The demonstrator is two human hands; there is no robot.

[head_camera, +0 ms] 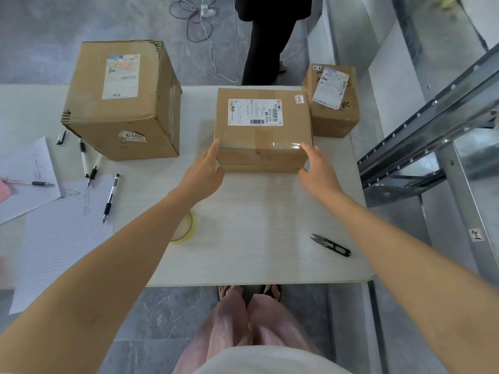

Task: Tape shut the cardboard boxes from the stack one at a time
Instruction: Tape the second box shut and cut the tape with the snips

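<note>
The left hand (205, 171), fingers straight, touches the near left corner of the flat brown cardboard box with a white label (263, 133) at the far middle of the pale table (256, 252). The right hand (316, 168) is spread open at the near right corner, contact unclear. The box looks stiff and light, best gripped by its bare side walls, since the taped edge seems slick. Whether a second box lies beneath is unclear, and the left forearm half hides the yellowish tape roll (189, 232).
</note>
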